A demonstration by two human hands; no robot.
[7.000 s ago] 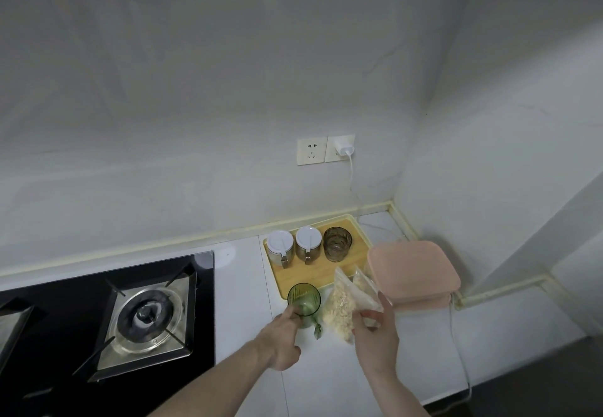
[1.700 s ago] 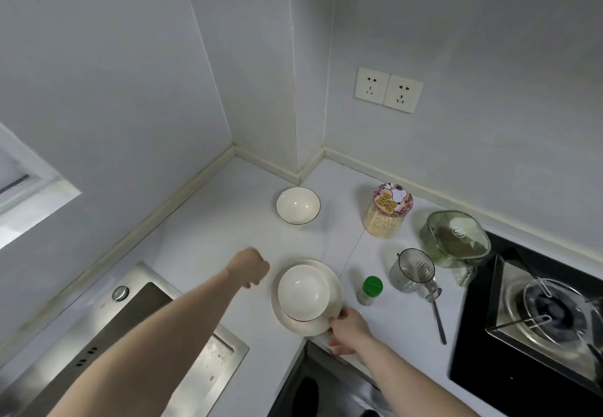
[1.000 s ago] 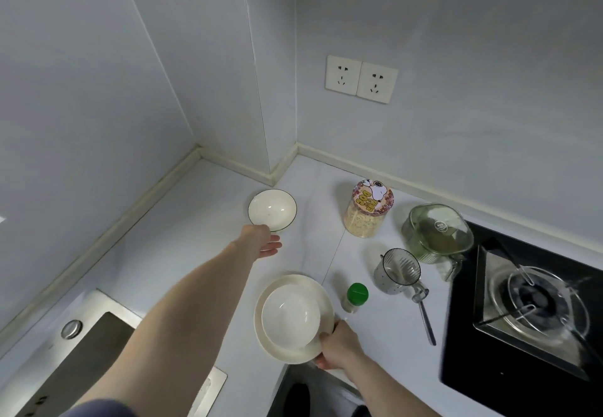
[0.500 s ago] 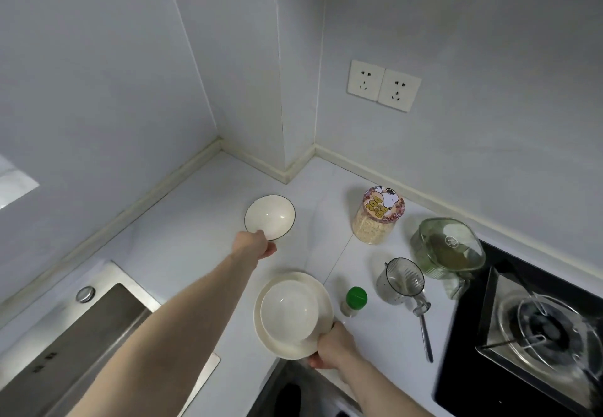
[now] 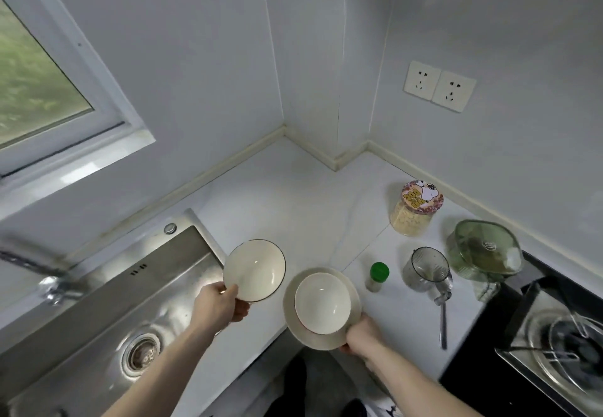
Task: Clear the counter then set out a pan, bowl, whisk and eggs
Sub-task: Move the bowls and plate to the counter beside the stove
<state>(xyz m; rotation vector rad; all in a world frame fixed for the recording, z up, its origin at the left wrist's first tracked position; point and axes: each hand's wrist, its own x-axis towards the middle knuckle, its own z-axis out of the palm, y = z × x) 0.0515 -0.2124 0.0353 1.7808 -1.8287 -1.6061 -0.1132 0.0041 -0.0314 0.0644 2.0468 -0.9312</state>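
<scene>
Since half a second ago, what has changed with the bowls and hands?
The left hand has gripped the small bowl by its rim and lifted it toward the sink. The right hand has raised the plate, with the bowl on it, off the counter edge. The jar, green-capped bottle and measuring cup stayed put.

The tap (image 5: pixel 49 281) at the sink's left is blurred, the gas burner (image 5: pixel 567 348) is cut off by the picture's right edge, the left hand's fingers (image 5: pixel 239 310) lie partly hidden under the small bowl (image 5: pixel 254 269), and the plate (image 5: pixel 321 335) hides most of the right hand's fingers.
</scene>
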